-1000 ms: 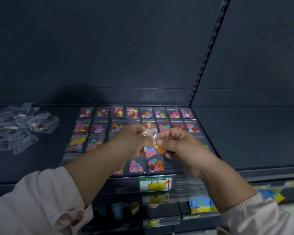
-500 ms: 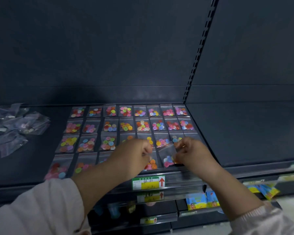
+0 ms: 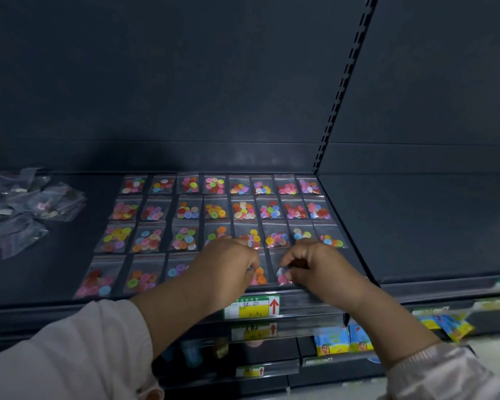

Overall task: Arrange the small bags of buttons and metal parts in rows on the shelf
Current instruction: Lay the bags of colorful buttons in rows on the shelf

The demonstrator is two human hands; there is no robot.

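Small clear bags of coloured buttons (image 3: 185, 210) lie in rows on the dark shelf (image 3: 70, 243). In the front row, my right hand (image 3: 315, 264) pinches a button bag (image 3: 282, 277) that lies flat on the shelf, near the row's right end. My left hand (image 3: 228, 267) is beside it, fingertips curled onto the left edge of the neighbouring bag (image 3: 260, 277) with orange and pink buttons. Both hands hide parts of the front and third rows. A loose heap of clear bags with metal parts (image 3: 26, 209) sits at the far left.
A green and yellow price label (image 3: 251, 307) is on the shelf's front rail. A slotted upright (image 3: 338, 96) divides this bay from the dark bay on the right (image 3: 430, 226). Blue and yellow packets (image 3: 344, 340) stand on a lower shelf.
A second ago both hands held one bag up in the air. They lowered it to the right end of the front row, and my left hand shifted onto the bag beside it.
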